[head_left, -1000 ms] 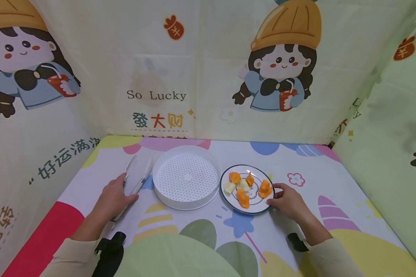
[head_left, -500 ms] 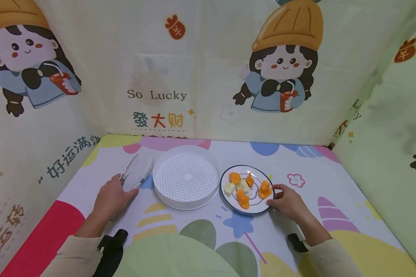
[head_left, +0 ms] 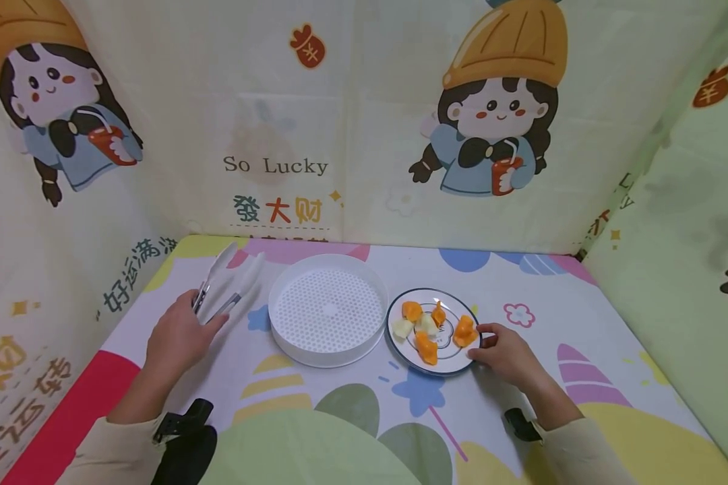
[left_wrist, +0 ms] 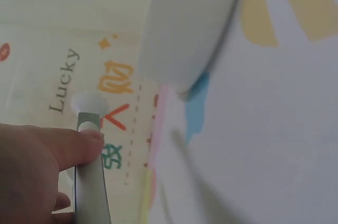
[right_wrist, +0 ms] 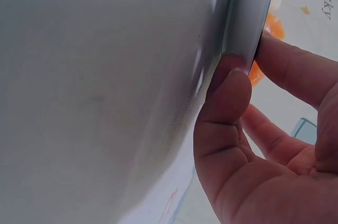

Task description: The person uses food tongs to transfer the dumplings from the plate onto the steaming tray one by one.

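Note:
My left hand (head_left: 178,337) holds a pair of tongs (head_left: 249,279), their two arms spread and pointing away toward the back of the table. In the left wrist view the thumb presses on one arm of the tongs (left_wrist: 91,187). My right hand (head_left: 508,353) pinches the right rim of a white plate (head_left: 458,367) with a dark blue edge. Several orange pieces (head_left: 427,349) and a few pale chunks (head_left: 402,329) lie on it. The right wrist view has the thumb and fingers on either side of the plate's rim (right_wrist: 248,18).
Between the tongs and the plate stands a round white tray (head_left: 330,310) with a perforated bottom, close beside the plate. A colourful printed cloth (head_left: 279,431) covers the table. Printed cloth walls (head_left: 370,135) enclose the back and sides.
My left hand has moved left and raised the tongs, whose tips now reach farther back, away from the perforated tray. The right hand and plate have stayed in place.

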A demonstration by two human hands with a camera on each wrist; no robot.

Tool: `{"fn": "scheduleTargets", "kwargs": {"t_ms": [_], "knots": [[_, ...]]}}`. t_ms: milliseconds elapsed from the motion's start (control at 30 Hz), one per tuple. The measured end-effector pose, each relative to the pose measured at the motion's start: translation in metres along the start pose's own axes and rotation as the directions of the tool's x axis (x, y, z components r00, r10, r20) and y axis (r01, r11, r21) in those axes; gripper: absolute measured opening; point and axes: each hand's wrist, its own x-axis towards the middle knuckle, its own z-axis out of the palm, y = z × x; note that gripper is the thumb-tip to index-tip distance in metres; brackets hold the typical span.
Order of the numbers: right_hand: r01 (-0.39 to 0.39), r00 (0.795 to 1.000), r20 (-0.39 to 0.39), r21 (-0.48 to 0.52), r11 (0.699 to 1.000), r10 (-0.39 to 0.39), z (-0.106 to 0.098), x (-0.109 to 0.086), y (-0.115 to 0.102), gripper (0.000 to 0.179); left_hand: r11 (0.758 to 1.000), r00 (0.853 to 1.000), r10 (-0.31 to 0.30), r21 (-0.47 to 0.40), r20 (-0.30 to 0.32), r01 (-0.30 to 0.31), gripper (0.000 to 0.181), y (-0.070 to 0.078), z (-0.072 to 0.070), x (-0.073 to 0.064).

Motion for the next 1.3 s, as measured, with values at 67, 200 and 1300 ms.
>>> {"fn": "scheduleTargets", "kwargs": {"t_ms": [67,200,1300], "knots": [[0.002,1.0,0.0,0.003,1.0,-0.002,0.0,0.0,0.0,0.066,1.0,1.0,0.029,-0.006,-0.007,-0.029,0.067,0.004,-0.003,-0.001],[0.003,1.0,0.0,0.01,1.0,-0.003,-0.001,0.0,0.0,0.066,0.997,0.997,0.071,-0.005,0.017,-0.071,0.069,0.013,-0.007,-0.005],[0.007,1.0,0.017,0.025,1.0,-0.007,-0.003,-0.004,-0.004,0.065,0.899,0.86,0.422,-0.012,0.285,-0.437,0.056,0.1,0.006,-0.036]]}}
